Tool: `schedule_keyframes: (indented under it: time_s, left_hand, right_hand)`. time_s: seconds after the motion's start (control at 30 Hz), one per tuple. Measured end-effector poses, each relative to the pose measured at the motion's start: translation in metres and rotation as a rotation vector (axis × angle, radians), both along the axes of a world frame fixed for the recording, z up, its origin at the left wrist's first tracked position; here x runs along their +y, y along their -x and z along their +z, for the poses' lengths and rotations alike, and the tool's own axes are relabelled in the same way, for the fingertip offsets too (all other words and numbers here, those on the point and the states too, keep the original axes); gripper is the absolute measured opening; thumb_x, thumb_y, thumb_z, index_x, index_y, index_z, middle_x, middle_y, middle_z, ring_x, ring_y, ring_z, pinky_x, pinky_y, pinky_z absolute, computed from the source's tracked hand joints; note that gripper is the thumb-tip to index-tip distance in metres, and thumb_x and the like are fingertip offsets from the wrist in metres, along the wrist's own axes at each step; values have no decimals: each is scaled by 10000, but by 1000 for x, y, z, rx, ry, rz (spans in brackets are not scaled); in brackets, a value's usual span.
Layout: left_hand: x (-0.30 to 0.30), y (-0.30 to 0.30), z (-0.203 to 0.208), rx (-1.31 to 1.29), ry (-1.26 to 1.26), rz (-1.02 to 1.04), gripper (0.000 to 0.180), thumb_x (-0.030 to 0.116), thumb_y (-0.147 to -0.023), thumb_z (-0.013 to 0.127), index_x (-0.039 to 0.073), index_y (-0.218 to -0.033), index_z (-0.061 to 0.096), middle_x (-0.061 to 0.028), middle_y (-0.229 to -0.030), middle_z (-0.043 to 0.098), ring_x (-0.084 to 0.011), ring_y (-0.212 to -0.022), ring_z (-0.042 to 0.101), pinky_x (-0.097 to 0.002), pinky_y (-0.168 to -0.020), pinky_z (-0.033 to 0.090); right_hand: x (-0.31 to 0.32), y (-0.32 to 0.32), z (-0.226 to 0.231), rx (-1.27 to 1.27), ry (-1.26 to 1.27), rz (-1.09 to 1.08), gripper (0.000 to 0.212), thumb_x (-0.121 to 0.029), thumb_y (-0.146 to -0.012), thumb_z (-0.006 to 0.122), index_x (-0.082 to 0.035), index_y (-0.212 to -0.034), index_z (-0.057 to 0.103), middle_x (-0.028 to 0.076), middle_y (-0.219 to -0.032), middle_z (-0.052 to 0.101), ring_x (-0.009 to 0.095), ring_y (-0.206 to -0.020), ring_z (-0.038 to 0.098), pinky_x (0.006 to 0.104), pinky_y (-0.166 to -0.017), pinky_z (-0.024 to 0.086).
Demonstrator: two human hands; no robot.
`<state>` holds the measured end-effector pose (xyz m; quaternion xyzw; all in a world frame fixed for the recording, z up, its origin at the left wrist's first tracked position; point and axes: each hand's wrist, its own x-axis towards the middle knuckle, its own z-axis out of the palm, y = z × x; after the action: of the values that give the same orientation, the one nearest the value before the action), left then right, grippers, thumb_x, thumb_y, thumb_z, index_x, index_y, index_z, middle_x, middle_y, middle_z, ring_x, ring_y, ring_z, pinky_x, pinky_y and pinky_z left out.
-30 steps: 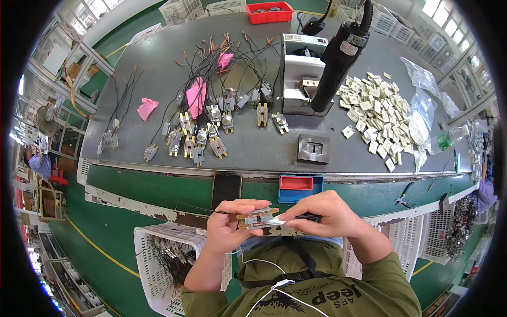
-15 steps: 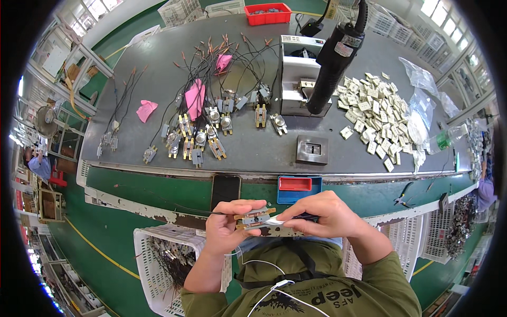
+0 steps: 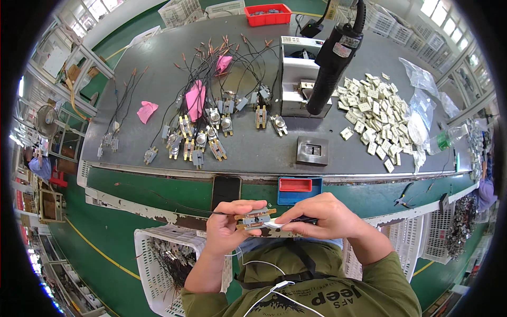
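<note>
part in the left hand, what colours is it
Grey and brassy gold; the part shows best in the head view.

the dark grey counter [image 3: 253, 156] carries a cluster of wired parts [image 3: 201, 138], pink scraps [image 3: 147, 111], a metal-cased machine [image 3: 297, 108], a recessed dark block [image 3: 304, 154], a heap of cream blocks [image 3: 374, 106], clear plastic bags [image 3: 420, 76] and a red bin [image 3: 269, 20]. along its near side, a green ledge [image 3: 364, 191] holds a phone [image 3: 226, 190], a blue tray [image 3: 301, 199] and pliers [image 3: 405, 203].
</note>
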<state>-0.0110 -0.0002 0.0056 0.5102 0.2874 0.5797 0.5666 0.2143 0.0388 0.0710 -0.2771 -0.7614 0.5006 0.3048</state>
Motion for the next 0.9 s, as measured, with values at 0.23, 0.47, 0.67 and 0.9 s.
schedule_keyframes:
  time_s: [0.23,0.47,0.67,0.9]
  left_hand:
    - [0,0,0,-20,-6,-12,497,102,-677,810,55,-1055,490,-218,-1100,598,-298,-1056,597,-402,-855,540]
    - [-1,0,1,-14,1,-5,493,103,-679,809,52,-1051,489,-222,-1096,596,-300,-1053,599,-400,-852,542]
    - [0,-1,1,-5,13,-10,500,102,-671,815,53,-1048,489,-223,-1097,595,-302,-1053,599,-402,-852,542]
    - [-1,-1,2,-11,18,-17,503,81,-665,816,52,-1050,494,-225,-1099,598,-308,-1065,593,-398,-868,532]
  right_hand:
    - [1,-1,-1,-6,-18,10,140,-65,-787,698,-31,-922,689,81,-798,691,202,-657,661,279,-584,507]
    - [1,-1,-1,11,-21,-4,134,-66,-788,700,-30,-917,690,80,-790,689,202,-651,658,280,-579,506]
    - [2,-1,-2,28,-49,-12,126,-70,-789,701,-31,-908,693,81,-772,682,207,-628,646,284,-558,492]
    - [5,-4,-2,-18,-52,57,163,-99,-819,675,-41,-971,667,81,-824,678,228,-690,652,313,-596,513]
